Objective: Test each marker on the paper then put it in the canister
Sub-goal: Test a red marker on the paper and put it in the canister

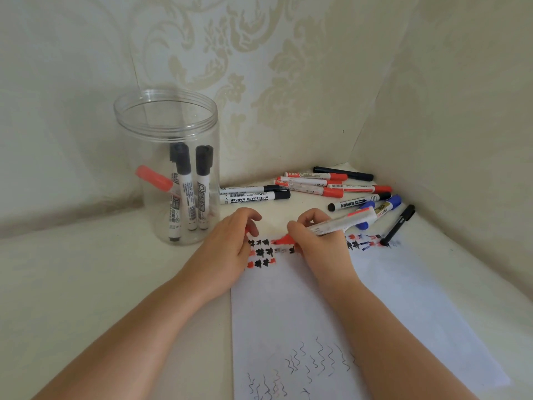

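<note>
My right hand grips an uncapped red marker, its red tip touching the white paper among rows of red and black test marks. My left hand rests on the paper's top left corner with a red piece, apparently the cap, tucked in its fingers. A clear plastic canister stands open to the left, holding three black-capped markers and one red-capped marker. A pile of loose markers, red, black and blue, lies behind the paper toward the corner.
Patterned walls meet in a corner at the back right, close behind the loose markers. A thin black pen lies at the paper's top right corner. Squiggly test lines cover the paper's near end. The cream surface extends left of the paper.
</note>
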Available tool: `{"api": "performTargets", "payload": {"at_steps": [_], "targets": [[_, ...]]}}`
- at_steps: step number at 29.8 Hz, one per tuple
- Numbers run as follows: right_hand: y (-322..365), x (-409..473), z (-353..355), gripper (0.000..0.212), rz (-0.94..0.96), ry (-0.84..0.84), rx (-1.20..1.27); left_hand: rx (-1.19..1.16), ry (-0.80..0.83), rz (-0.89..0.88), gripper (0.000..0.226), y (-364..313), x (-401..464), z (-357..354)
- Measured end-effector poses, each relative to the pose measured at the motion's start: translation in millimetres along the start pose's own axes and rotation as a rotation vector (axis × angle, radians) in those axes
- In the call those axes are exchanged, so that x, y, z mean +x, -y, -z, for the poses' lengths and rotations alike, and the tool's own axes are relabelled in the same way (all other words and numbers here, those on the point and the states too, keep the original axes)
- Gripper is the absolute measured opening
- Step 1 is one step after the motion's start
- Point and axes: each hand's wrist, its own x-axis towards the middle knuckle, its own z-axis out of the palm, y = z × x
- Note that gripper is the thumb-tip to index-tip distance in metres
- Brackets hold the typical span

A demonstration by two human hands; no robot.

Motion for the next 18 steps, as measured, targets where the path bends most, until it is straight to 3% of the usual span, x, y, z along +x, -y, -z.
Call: {"api": "performTargets", "payload": {"at_steps": [9,18], "targets": [[5.8,-4.2,0.7,0.026,0.041,0.142,0.324,-0.073,-0.050,-0.094,0.059,-6.3,1.4,4.8],[-1.2,-4.7,-1.7,0.020,0.059,0.266,0.209,-0.033,0.050,-0.185,0.058,-8.8,-1.4,5.5]]}}
